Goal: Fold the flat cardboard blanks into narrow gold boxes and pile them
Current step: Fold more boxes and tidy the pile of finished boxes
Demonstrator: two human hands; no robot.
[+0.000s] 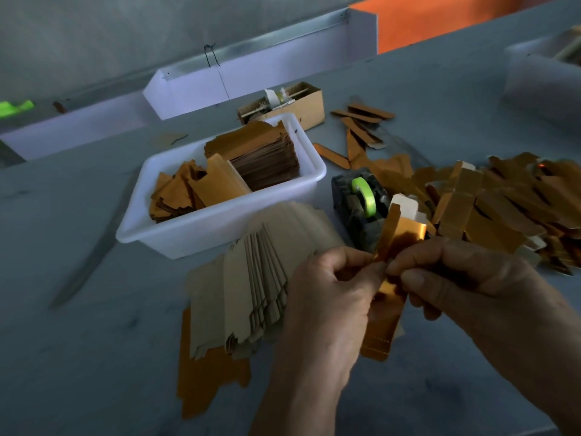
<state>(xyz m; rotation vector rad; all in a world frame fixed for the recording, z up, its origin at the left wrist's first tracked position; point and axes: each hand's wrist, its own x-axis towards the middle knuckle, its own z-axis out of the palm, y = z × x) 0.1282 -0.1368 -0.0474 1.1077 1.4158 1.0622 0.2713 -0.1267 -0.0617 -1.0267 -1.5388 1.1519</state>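
Left hand (330,297): we see it pinching the gold blank (391,287).
Right hand (465,278): pinching the same blank.
Writing: we read none on the tape dispenser (358,202).

**One head cam, looking forward and down**

Single wide-angle view from the person's head, angled down at a grey table (78,357). Closest to the lens: left hand (327,297) and right hand (465,278), low in frame. White tub (188,234) mid-distance, white trough (251,77) along the far edge (edges bend, wide lens). No second view to overlap.
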